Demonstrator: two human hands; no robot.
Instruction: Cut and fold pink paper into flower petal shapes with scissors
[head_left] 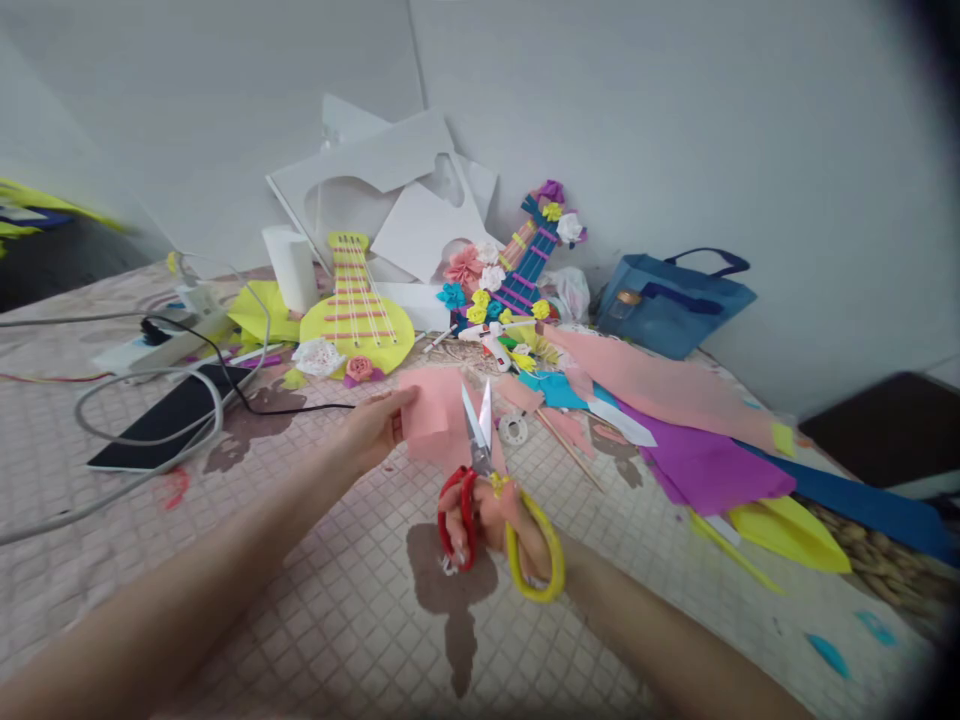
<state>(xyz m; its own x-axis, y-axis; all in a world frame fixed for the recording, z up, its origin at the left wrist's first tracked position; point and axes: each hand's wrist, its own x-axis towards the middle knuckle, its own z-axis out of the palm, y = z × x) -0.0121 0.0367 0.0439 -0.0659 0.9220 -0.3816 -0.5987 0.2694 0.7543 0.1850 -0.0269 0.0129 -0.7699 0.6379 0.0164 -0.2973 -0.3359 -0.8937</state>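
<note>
While the left hand (pixel 379 430) pinches the edge of the pink paper (pixel 435 415) near the centre of the frame, the right hand (pixel 491 515), fingers through the handles, holds the scissors (pixel 480 440) with blades partly spread beside the sheet. Cutting looks to be the step in hand; a snip would call for a steady sheet and closing blades. No brand, label or writing is readable.

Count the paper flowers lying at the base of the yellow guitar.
2. The white flower is at the lower left edge of the yellow guitar; the pink flower is just right of it, with purple paper under it. None looks hidden there.
</note>
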